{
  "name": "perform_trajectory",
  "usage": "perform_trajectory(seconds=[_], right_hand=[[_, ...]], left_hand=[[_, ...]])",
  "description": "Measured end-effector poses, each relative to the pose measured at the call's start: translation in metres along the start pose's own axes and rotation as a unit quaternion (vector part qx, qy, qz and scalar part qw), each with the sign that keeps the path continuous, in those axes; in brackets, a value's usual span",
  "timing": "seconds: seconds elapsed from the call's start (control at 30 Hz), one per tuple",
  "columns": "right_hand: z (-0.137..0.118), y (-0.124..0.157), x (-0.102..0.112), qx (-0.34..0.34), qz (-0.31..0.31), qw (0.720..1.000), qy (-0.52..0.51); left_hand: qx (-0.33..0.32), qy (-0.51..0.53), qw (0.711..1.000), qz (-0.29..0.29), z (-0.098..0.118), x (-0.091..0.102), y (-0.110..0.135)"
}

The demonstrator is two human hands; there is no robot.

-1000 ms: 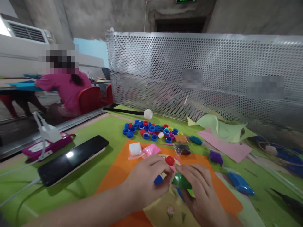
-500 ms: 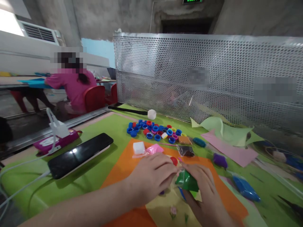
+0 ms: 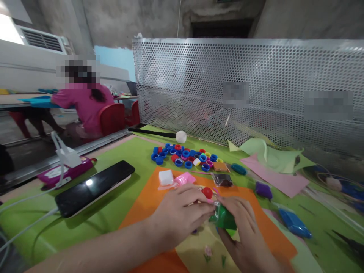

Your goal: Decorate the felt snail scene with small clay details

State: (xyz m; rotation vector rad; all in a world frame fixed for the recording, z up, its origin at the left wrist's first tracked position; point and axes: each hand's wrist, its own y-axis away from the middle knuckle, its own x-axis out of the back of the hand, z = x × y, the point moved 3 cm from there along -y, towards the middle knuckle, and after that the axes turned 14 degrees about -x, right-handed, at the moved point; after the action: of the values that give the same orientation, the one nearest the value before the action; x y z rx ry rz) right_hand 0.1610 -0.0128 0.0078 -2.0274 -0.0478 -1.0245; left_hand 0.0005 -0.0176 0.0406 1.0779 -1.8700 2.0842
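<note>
My right hand (image 3: 246, 231) is closed around a packet of green clay (image 3: 227, 217) in a clear wrapper. The fingers of my left hand (image 3: 182, 212) are bent together at the wrapper's left end; its thumb and fingertips are partly hidden. Both hands hover over a pale yellow sheet (image 3: 196, 250) with a small pink flower and green leaves on it, lying on orange paper (image 3: 145, 204). Just behind the fingers shows a round red piece (image 3: 207, 193). Wrapped white clay (image 3: 165, 177), pink clay (image 3: 184, 178) and dark clay (image 3: 222, 180) lie beyond.
Many coloured bottle caps (image 3: 186, 154) are heaped at the back, before a perforated metal screen (image 3: 182, 83). A phone (image 3: 95, 189) and a purple power strip (image 3: 66, 172) with cables lie left. Blue clay (image 3: 294, 222), purple clay (image 3: 263, 190) and scissors (image 3: 348, 240) are right.
The green packet has turned slightly, and its clear end now shows between my hands. More of the red piece is visible. The view has shifted a little.
</note>
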Motion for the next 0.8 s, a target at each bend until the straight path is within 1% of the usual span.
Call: perform_trajectory(seconds=[0.1,0.17,0.27,0.4,0.53,0.67,0.8], right_hand=[[0.000,0.001,-0.001,-0.007,0.003,1.000,-0.005],[0.001,0.001,-0.002,-0.013,-0.009,1.000,-0.010],[0.003,0.001,-0.004,-0.022,-0.024,0.999,-0.022],[0.005,0.002,-0.004,-0.040,-0.029,0.998,-0.032],[0.005,0.004,-0.006,-0.025,-0.044,0.998,-0.034],[0.004,0.004,-0.007,-0.029,-0.050,0.998,-0.039],[0.000,0.002,-0.004,-0.011,-0.046,0.999,-0.027]], left_hand=[[0.000,-0.003,1.000,-0.015,0.000,0.000,0.000],[0.005,0.005,1.000,-0.028,-0.002,-0.001,0.000],[0.023,0.026,0.997,-0.068,-0.005,-0.003,0.001],[0.052,0.044,0.992,-0.110,-0.008,-0.006,0.001],[0.086,0.076,0.982,-0.148,-0.010,-0.008,0.000],[0.130,0.104,0.973,-0.158,-0.012,-0.009,0.001],[0.144,0.125,0.969,-0.155,-0.013,-0.009,0.002]])
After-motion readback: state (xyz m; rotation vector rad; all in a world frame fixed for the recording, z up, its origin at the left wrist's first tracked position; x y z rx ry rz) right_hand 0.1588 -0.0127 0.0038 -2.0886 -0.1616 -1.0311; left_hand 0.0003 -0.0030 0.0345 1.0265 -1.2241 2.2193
